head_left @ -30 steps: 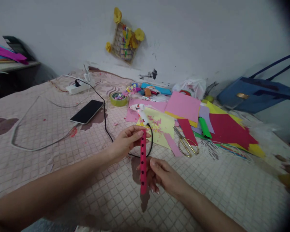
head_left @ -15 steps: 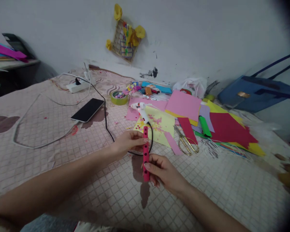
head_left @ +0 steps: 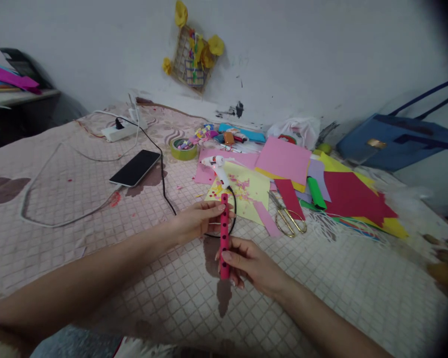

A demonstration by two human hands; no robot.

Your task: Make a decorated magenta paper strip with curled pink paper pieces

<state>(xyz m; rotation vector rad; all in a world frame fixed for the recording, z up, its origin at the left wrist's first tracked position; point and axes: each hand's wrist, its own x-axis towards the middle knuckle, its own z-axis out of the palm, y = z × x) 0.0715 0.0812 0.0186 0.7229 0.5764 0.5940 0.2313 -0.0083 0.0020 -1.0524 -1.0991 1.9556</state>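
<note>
Between both hands is a slim pink-red paper tube with a row of dark dots along it, held lengthwise away from me above the patterned cloth. My left hand grips it near its far end, thumb on top and fingers behind. Lower down, my right hand pinches it close to the near end. Just beyond the tube's far end, a white glue gun rests on a pale yellow sheet strewn with small paper bits.
Gold-handled scissors lie right of the yellow sheet, before a heap of coloured paper. A phone on a white cable lies at left, near a power strip. A tape roll stands behind. A blue bag leans against the wall.
My left hand has shifted its grip slightly, its thumb now higher on the tube and fingertips showing on the right side. The tube has turned a little; the right hand stays near its lower end.
</note>
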